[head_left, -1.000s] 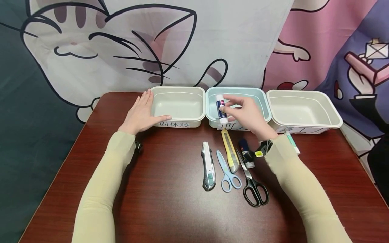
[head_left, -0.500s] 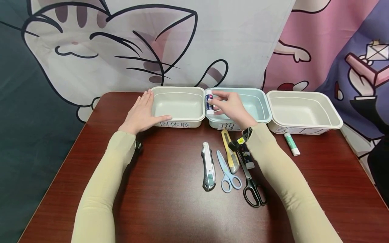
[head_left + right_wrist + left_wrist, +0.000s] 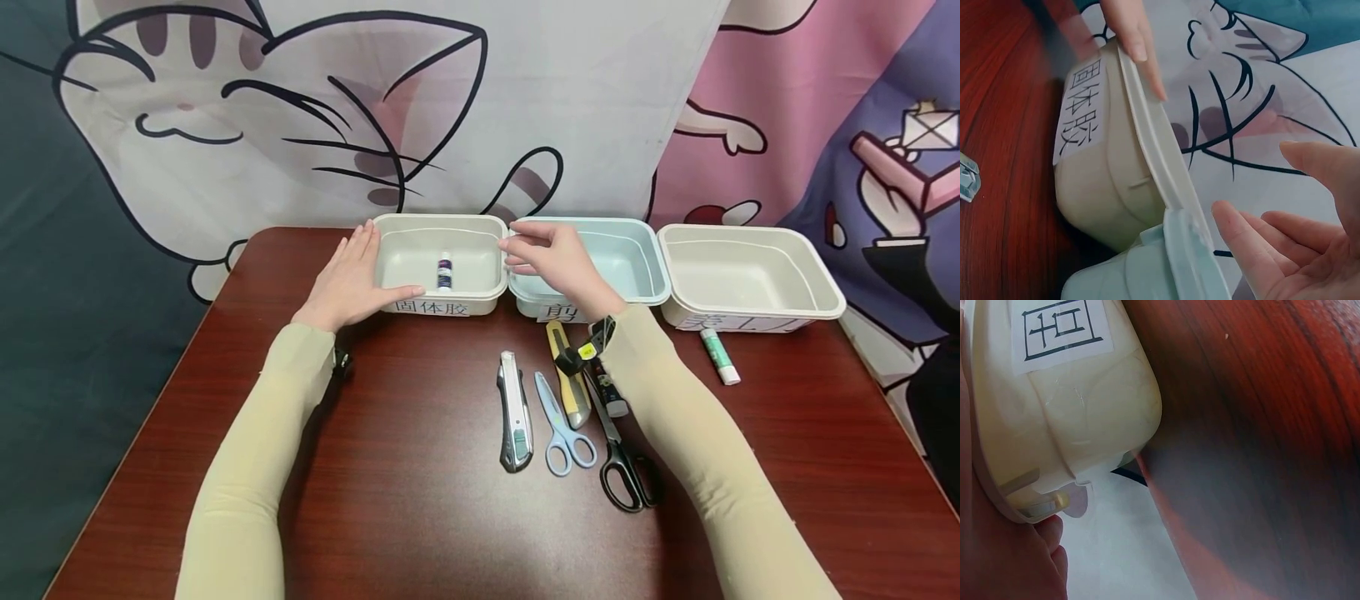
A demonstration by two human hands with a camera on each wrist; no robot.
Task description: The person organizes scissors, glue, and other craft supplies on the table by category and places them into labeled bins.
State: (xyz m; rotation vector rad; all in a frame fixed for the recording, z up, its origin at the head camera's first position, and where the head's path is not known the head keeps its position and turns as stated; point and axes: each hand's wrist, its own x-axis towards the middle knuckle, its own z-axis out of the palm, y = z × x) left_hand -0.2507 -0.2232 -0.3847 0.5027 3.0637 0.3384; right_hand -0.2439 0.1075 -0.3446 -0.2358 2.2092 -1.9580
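Observation:
My left hand lies with straight fingers on the left rim of the left cream bin, thumb over its front edge. A dark blue and white glue stick lies inside that bin. Over the left part of the light blue bin hovers my right hand, its fingers parted with nothing between them. In the right wrist view the thumb and fingertips stand apart above the bins' rims.
On the table lie a grey utility knife, blue scissors, a yellow utility knife, black scissors and a dark glue stick. A green glue stick lies before the right cream bin.
The right hand has moved left from over the middle of the blue bin and let go of the blue and white glue stick, which now lies in the left bin. The left hand stays put.

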